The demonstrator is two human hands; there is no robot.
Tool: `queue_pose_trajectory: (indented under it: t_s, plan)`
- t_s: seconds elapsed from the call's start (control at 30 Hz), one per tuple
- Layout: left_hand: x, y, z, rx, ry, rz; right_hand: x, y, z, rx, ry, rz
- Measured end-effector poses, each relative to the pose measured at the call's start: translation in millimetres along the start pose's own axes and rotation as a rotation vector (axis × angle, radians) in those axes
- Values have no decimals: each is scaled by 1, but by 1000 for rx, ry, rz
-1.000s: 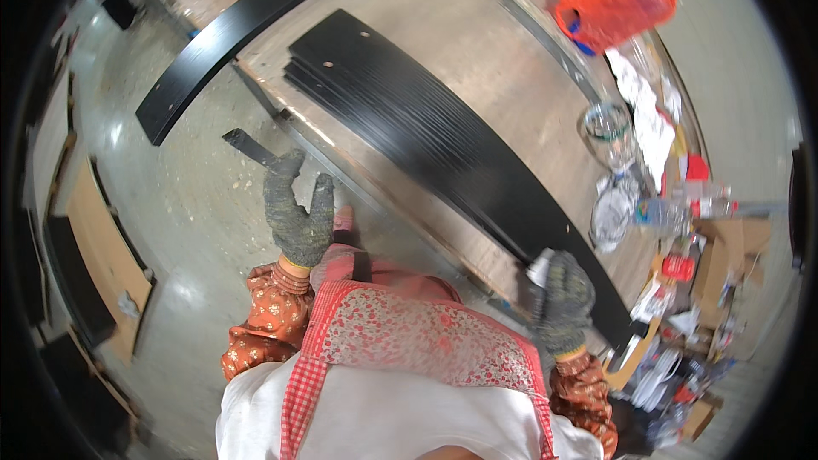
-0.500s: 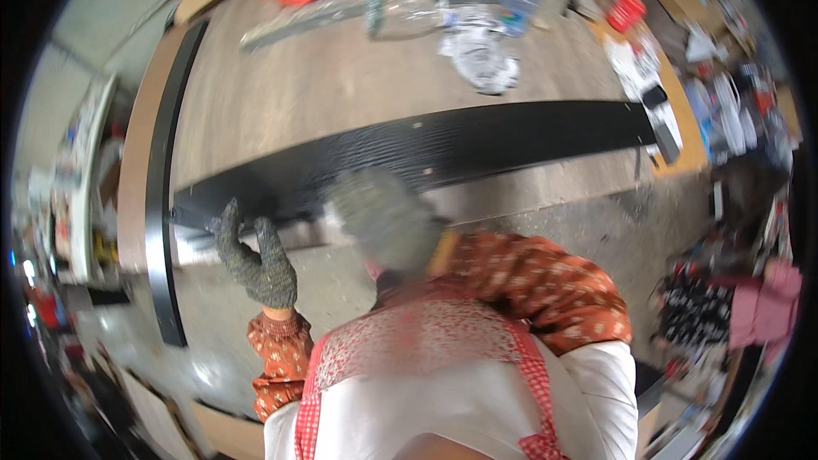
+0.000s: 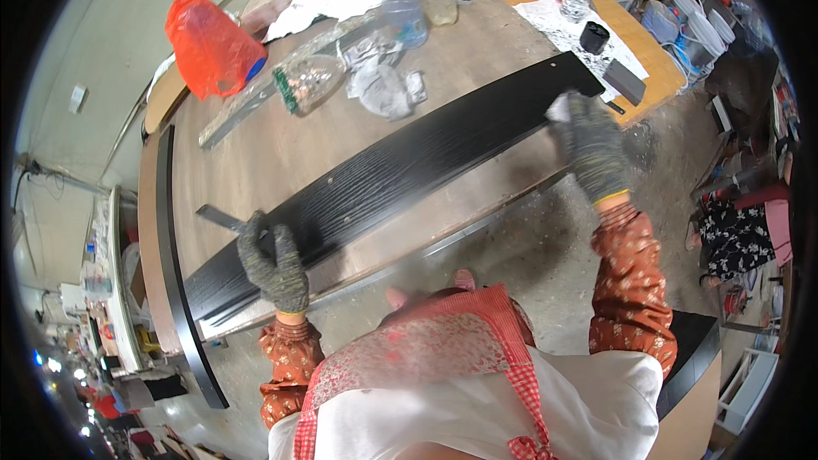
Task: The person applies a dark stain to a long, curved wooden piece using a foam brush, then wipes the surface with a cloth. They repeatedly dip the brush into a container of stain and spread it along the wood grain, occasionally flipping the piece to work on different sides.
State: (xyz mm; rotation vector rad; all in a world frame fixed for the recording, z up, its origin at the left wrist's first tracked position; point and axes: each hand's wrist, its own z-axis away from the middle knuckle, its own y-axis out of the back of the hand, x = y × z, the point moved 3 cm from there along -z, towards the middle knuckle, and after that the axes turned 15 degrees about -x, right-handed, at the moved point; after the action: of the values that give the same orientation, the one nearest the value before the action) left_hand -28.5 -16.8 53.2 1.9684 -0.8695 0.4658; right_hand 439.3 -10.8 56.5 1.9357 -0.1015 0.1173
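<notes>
A long black wood-grained board (image 3: 388,172) lies slantwise across the table. My left hand (image 3: 277,271), in a grey-green knit glove, is closed at the board's near left part. A flat dark strip (image 3: 220,218) sticks out from its fingers over the board's far edge; the gripped end is hidden. My right hand (image 3: 595,153), gloved alike, is at the board's right end, closed on a small white wad (image 3: 559,109) pressed to the near edge. The wad looks like cloth, mostly covered by the fingers.
A narrow black strip (image 3: 173,247) runs along the table's left side, overhanging the front. Beyond the board lie a crumpled rag (image 3: 385,89), plastic bottles (image 3: 404,13) and a red bag (image 3: 209,47). At right, a dark block (image 3: 625,83) and black cup (image 3: 594,37) sit by white paper.
My right hand has swung from near my body out to the board's right end. The board appears more slanted as the view shifted. The dark strip now shows at my left hand.
</notes>
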Motion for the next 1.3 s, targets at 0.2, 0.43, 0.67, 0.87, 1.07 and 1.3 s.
queue_pose_trajectory:
  t_s: [0.2,0.43,0.67,0.87,1.07,1.3]
  plan:
    - [43,-89,-40,-187,-64,94,-125,6,-8,-146,214,-299]
    - [31,-95,-38,-312,-3,149,12,-6,-24,-190,5,100]
    - [46,-108,-51,-380,-135,126,-69,-5,-10,-173,144,-293]
    - [52,-103,-47,-428,-53,106,41,-18,-28,-420,-134,-227]
    - [49,-116,-48,-353,34,4,144,-15,-12,-288,-292,-157]
    - [180,-231,-89,-382,-46,101,194,-78,-15,-193,84,-200]
